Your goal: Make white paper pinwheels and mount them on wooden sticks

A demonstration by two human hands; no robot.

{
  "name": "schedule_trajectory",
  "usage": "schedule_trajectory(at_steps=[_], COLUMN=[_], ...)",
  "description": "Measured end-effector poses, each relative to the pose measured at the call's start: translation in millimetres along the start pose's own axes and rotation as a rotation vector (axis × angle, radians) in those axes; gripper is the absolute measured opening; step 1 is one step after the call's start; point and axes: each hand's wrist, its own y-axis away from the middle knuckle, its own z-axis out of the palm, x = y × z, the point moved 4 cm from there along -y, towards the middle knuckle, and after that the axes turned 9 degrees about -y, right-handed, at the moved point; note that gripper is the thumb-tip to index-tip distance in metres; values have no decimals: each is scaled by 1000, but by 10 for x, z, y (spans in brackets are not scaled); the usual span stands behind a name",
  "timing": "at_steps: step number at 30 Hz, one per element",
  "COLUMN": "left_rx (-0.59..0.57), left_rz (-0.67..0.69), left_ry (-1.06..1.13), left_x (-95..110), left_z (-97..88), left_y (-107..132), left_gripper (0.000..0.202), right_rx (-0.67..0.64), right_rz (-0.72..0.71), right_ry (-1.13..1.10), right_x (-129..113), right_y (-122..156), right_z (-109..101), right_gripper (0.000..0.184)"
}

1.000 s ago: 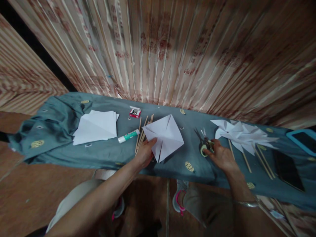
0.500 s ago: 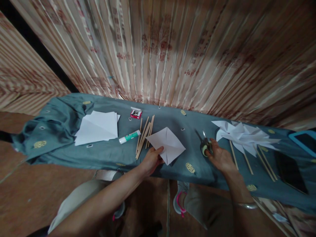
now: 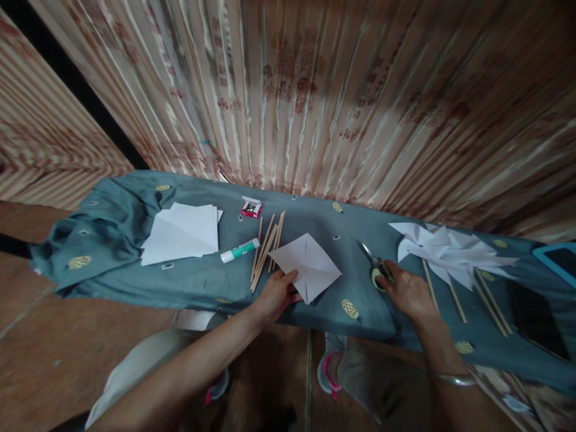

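My left hand [image 3: 281, 292] pinches the lower left edge of a square sheet of white paper [image 3: 310, 270], thumb on top. The sheet is turned like a diamond, with slits running in from its top and bottom corners. To its right, my right hand [image 3: 407, 291] is closed on the handles of a pair of scissors [image 3: 375, 264]. The blades look nearly together and point up and left, apart from the paper. Left of the sheet lie several thin wooden sticks [image 3: 265, 255] and a white and green glue stick [image 3: 240, 250].
A stack of white paper [image 3: 182, 234] lies at the left, with a small red box [image 3: 251, 207] of metal bits behind the sticks. At the right are white paper pinwheels [image 3: 450, 249] on sticks, a black phone [image 3: 537, 318] and a blue-framed device [image 3: 555, 261]. Teal cloth [image 3: 315, 210] covers the narrow table.
The scissor blades have come together from a wider spread and swung to the left. My left hand still holds the paper. The whole view has shifted slightly.
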Motion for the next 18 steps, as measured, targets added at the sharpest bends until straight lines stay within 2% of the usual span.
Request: schedule_trajectory(at_steps=[5,11,16,18], left_rx=[11,6,-5,-9], left_rz=[4,10,23,25], left_ry=[-14,-27,-65,-79], left_x=[2,31,55,56], left_z=[-28,-50,-122,-158], left_y=[10,41,93,111], left_gripper=[9,12,14,15], right_rx=[13,30,107,102], right_rz=[-5,-10,-94,-191], right_ry=[39,-23,-154,-221], right_x=[1,-29,-291,-470], right_y=[12,23,85,140], right_z=[-3,-61,-207,-186], right_gripper=[39,31,32,31])
